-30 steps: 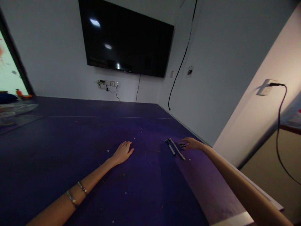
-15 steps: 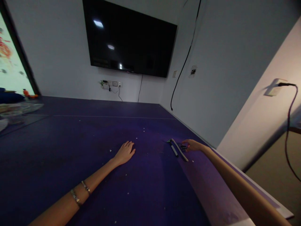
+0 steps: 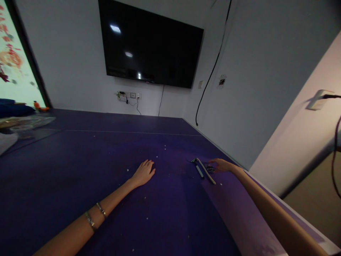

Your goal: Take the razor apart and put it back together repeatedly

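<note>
the left hand point(image 3: 144, 173) rests palm down on the purple worktop point(image 3: 165, 199), fingers a little spread and nothing visible in it, probably so as to steady the body while the other arm stretches far out. the right hand point(image 3: 220, 165) is at a small dark item point(image 3: 210, 169) near the worktop's right side, its fingers bent narrow about the item's near end; whether they pinch it or merely touch it, i cannot tell. just left of that item lie a pale, slightly curved strip point(image 3: 206, 171) and a razor-like tool point(image 3: 199, 170), side by side and slanting the same way, their far ends close together, which looks like a deliberate grouping within the right hand's reach. these two stand between the dark item and the left hand, so a straight path across would have to pass over them. the wall point(image 3: 247, 117) rises close beyond the right hand and likely limits room on that side. a black cable point(image 3: 210, 78) hangs down it, its end near the worktop's edge. small white scraps point(image 3: 128, 170) dot the surface, and clear plastic point(image 3: 39, 121) lies well off to the left.
</note>
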Available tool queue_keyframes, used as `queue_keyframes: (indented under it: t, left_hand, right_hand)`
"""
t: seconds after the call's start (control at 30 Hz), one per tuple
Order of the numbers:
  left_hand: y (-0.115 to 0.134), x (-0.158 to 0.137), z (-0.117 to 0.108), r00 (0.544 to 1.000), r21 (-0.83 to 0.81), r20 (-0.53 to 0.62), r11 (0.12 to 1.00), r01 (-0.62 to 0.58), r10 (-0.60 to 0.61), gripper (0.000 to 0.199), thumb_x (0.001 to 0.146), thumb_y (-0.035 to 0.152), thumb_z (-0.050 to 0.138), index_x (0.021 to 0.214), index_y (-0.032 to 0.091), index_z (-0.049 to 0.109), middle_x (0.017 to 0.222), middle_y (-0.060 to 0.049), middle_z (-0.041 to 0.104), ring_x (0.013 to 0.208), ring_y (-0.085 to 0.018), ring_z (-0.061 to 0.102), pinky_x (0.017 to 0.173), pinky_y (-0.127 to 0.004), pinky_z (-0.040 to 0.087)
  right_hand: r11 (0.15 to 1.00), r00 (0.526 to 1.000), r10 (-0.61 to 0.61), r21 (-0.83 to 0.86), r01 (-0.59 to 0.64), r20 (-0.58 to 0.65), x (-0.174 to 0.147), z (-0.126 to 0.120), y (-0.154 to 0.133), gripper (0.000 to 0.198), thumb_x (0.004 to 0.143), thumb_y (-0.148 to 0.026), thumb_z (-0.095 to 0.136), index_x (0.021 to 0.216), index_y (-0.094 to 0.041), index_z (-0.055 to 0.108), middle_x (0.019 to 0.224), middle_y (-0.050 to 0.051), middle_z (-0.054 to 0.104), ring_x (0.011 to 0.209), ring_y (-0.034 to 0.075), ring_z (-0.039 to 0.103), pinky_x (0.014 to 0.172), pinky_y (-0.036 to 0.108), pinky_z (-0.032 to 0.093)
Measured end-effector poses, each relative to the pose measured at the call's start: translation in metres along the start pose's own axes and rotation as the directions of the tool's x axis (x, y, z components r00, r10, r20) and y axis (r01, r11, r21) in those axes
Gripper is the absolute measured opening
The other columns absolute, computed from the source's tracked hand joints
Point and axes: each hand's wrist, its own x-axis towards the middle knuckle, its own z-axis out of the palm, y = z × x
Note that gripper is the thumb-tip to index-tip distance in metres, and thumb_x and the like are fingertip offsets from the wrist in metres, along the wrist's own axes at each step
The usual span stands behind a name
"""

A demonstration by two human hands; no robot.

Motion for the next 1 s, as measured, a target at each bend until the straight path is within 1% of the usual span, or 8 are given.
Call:
queue_keyframes:
  t: [0.07, 0.13, 0.23, 0.37, 0.53, 0.67, 0.83, 1.0]
  left_hand:
    - [0.000, 0.000, 0.000, 1.000, -0.027, -0.007, 1.000, 0.006, -0.006, 0.045, 0.088, 0.036, 0.033, 0.120, 0.008, 0.047, 0.128, -0.016, 0.048, 0.126, -0.028, 0.035, 0.104, -0.043, 0.027]
    - [0.000, 0.001, -0.001, 1.000, -0.066, -0.015, 0.998, 0.017, -0.018, 0.043, 0.087, 0.035, 0.034, 0.119, 0.010, 0.047, 0.127, -0.015, 0.050, 0.125, -0.027, 0.036, 0.104, -0.042, 0.029]
    - [-0.001, 0.001, -0.004, 0.998, -0.128, -0.040, 0.991, 0.033, -0.038, 0.039, 0.087, 0.034, 0.035, 0.117, 0.011, 0.047, 0.124, -0.014, 0.051, 0.123, -0.025, 0.040, 0.102, -0.040, 0.031]
    - [-0.009, -0.001, -0.011, 0.994, -0.141, -0.078, 0.987, 0.071, -0.082, 0.037, 0.087, 0.032, 0.035, 0.114, 0.010, 0.048, 0.122, -0.015, 0.052, 0.120, -0.023, 0.042, 0.103, -0.037, 0.030]
    - [-0.036, -0.013, -0.025, 0.981, -0.096, -0.084, 0.981, 0.167, -0.175, 0.037, 0.087, 0.033, 0.036, 0.113, 0.011, 0.049, 0.121, -0.015, 0.053, 0.119, -0.024, 0.044, 0.102, -0.038, 0.031]
    - [-0.066, -0.029, -0.034, 0.964, -0.028, -0.077, 0.967, 0.252, -0.253, 0.041, 0.087, 0.035, 0.034, 0.115, 0.009, 0.048, 0.124, -0.017, 0.051, 0.122, -0.026, 0.040, 0.104, -0.040, 0.028]
    - [-0.096, -0.049, -0.039, 0.949, 0.012, -0.098, 0.953, 0.303, -0.301, 0.041, 0.087, 0.035, 0.034, 0.116, 0.009, 0.048, 0.123, -0.017, 0.052, 0.122, -0.026, 0.041, 0.103, -0.041, 0.028]
    - [-0.104, -0.060, -0.036, 0.937, 0.049, -0.086, 0.938, 0.344, -0.339, 0.043, 0.087, 0.036, 0.033, 0.117, 0.008, 0.048, 0.128, -0.018, 0.048, 0.126, -0.029, 0.036, 0.104, -0.042, 0.027]
  right_hand:
    - [0.999, 1.000, -0.011, -0.051, 0.012, 0.030, 0.005, -0.001, 0.000, 0.057, 0.053, -0.013, 0.064, 0.110, -0.017, 0.063, 0.103, 0.008, 0.067, 0.091, 0.025, 0.062, 0.077, 0.028, 0.048]
    - [0.995, 1.000, -0.025, -0.094, 0.027, 0.019, 0.011, -0.001, -0.005, 0.055, 0.060, -0.016, 0.060, 0.115, -0.014, 0.059, 0.109, 0.011, 0.064, 0.095, 0.026, 0.061, 0.081, 0.030, 0.047]
    - [0.989, 0.991, -0.113, -0.105, 0.105, -0.067, 0.020, 0.004, -0.023, 0.050, 0.067, -0.020, 0.055, 0.116, -0.012, 0.058, 0.117, 0.014, 0.059, 0.104, 0.025, 0.057, 0.090, 0.032, 0.043]
    - [0.967, 0.948, -0.252, -0.083, 0.240, -0.193, 0.028, 0.017, -0.062, 0.044, 0.073, -0.025, 0.052, 0.115, -0.012, 0.059, 0.125, 0.014, 0.053, 0.117, 0.025, 0.048, 0.099, 0.033, 0.035]
    - [0.930, 0.902, -0.361, -0.019, 0.367, -0.238, 0.027, 0.041, -0.113, 0.044, 0.078, -0.030, 0.049, 0.118, -0.014, 0.056, 0.130, 0.014, 0.049, 0.119, 0.024, 0.046, 0.101, 0.037, 0.033]
    - [0.893, 0.876, -0.429, 0.042, 0.448, -0.221, 0.020, 0.066, -0.144, 0.043, 0.080, -0.036, 0.047, 0.117, -0.015, 0.056, 0.130, 0.014, 0.048, 0.120, 0.024, 0.044, 0.102, 0.038, 0.032]
    - [0.891, 0.883, -0.435, 0.061, 0.451, -0.178, 0.011, 0.095, -0.168, 0.050, 0.082, -0.041, 0.044, 0.120, -0.010, 0.055, 0.132, 0.016, 0.046, 0.122, 0.025, 0.043, 0.103, 0.038, 0.032]
    - [0.917, 0.907, -0.390, 0.021, 0.398, -0.160, 0.005, 0.115, -0.172, 0.056, 0.084, -0.049, 0.038, 0.124, -0.012, 0.052, 0.135, 0.013, 0.044, 0.126, 0.027, 0.036, 0.103, 0.042, 0.030]
